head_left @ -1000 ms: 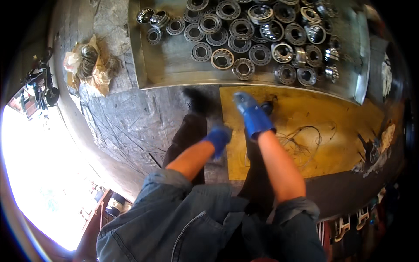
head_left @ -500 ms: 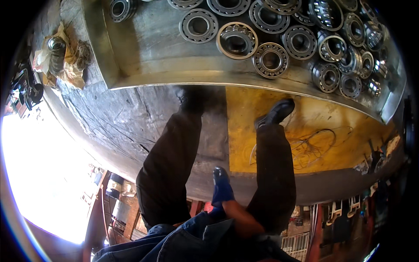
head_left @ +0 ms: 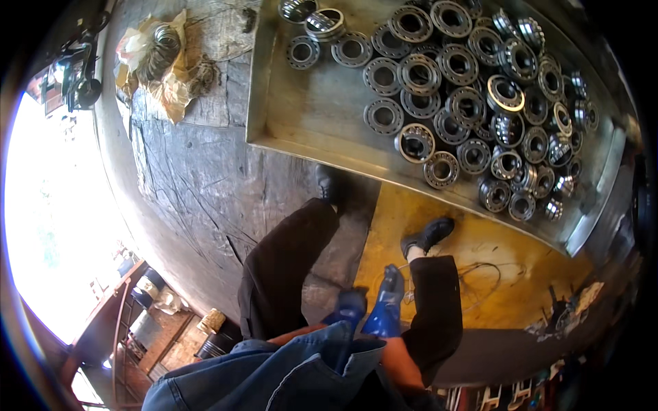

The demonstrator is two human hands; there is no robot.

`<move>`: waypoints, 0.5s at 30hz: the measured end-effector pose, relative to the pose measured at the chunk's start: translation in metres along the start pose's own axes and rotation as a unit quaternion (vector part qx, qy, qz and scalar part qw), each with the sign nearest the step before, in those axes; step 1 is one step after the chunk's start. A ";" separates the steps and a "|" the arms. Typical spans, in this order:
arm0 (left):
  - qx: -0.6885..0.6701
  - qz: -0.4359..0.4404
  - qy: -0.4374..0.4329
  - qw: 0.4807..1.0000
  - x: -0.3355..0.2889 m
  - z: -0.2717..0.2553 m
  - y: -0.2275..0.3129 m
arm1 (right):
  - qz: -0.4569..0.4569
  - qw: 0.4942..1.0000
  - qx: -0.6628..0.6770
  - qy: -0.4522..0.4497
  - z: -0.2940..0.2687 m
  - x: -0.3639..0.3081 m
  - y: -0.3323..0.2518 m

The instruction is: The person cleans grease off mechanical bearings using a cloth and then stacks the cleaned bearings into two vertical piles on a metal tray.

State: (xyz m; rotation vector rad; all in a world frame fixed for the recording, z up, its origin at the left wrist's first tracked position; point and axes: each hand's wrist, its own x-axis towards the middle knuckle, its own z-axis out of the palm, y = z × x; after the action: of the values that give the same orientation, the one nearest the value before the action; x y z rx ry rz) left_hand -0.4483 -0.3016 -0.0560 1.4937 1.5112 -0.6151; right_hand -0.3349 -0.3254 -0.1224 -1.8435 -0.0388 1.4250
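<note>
Both my hands wear blue gloves and hang in front of my body, between my legs. My right hand (head_left: pixel 387 301) points forward with its fingers stretched out, and nothing shows in it. Close beside it on the left is my left hand (head_left: pixel 348 307), darker and blurred, its fingers hard to make out. Neither touches the wide metal tray (head_left: pixel 322 133) beyond my feet. In that tray lie several roller bearings, some flat and some tilted, heaped toward the right; one bearing (head_left: pixel 441 169) lies near the front edge.
Torn brown paper (head_left: pixel 171 96) with a stack of metal rings (head_left: pixel 159 55) lies left of the tray. A yellow floor sheet (head_left: pixel 507 288) holds a loose wire (head_left: pixel 490 274). My shoes (head_left: pixel 428 235) are near the tray's front wall. Shelving (head_left: pixel 171 335) stands at lower left.
The view has shifted, so more of the tray and its bearings shows. Both gloved hands are now in view; before, one showed plainly, with a bit of blue below it.
</note>
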 end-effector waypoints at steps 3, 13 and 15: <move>-0.139 0.075 0.204 0.966 0.106 -0.084 0.003 | 0.006 0.990 0.104 -0.093 0.034 0.085 -0.085; 0.005 0.189 0.505 0.842 0.339 -0.430 -0.038 | -0.367 0.564 -0.740 -0.010 0.231 0.248 -0.262; 0.037 0.154 0.484 0.861 0.369 -0.448 -0.047 | -0.315 0.567 -0.757 -0.078 0.253 0.288 -0.259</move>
State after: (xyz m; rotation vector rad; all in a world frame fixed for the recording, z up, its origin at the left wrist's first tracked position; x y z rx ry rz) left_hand -0.5559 0.2597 -0.1675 2.2100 1.8856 0.3680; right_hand -0.3291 0.1278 -0.2160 -2.3079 -2.4184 0.8328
